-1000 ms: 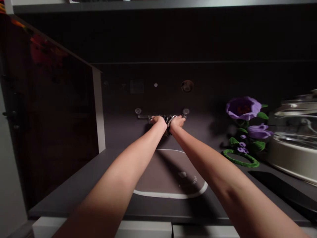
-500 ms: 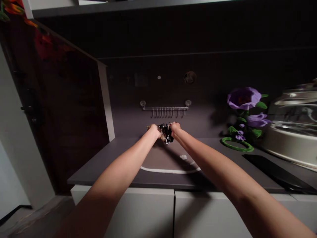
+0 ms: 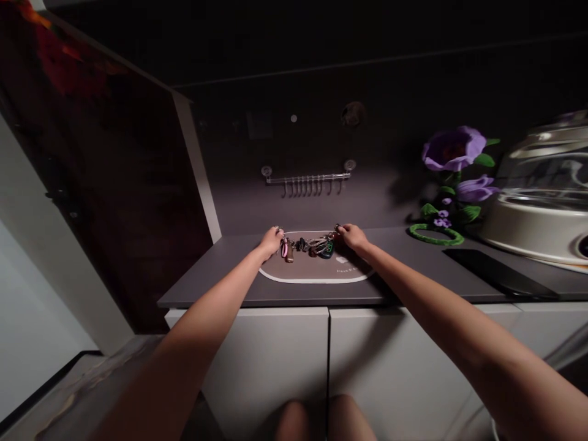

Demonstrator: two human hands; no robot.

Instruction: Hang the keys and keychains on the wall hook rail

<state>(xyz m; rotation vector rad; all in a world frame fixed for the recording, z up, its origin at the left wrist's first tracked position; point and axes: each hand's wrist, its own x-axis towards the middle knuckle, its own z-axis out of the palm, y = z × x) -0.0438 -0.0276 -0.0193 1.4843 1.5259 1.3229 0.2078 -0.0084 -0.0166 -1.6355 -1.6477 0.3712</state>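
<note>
Several keys and fobs (image 3: pixel 305 245) stretch in a row between my hands, low over or lying on a brown oval mat (image 3: pixel 303 272) with a white rim. At the row's left end my left hand (image 3: pixel 272 240) is closed on metal keys, with a pink tag (image 3: pixel 285 250) and a brown fob (image 3: pixel 290 253) beside it. My right hand (image 3: pixel 353 236) pinches metal keys at the other end, near a dark fob with green marks (image 3: pixel 327 250). Whether the keys touch the mat, I cannot tell.
A clear rail with hooks (image 3: pixel 310 179) is fixed to the wall behind. On the right stand purple artificial flowers (image 3: pixel 454 149), a flat black object (image 3: pixel 498 272) and a cream domed appliance (image 3: pixel 542 208). White cabinet doors (image 3: pixel 271 361) lie below the counter edge.
My hands have moved apart, left one leftward and right one rightward, and the bunched keys are spread into a row. The view has tilted down.
</note>
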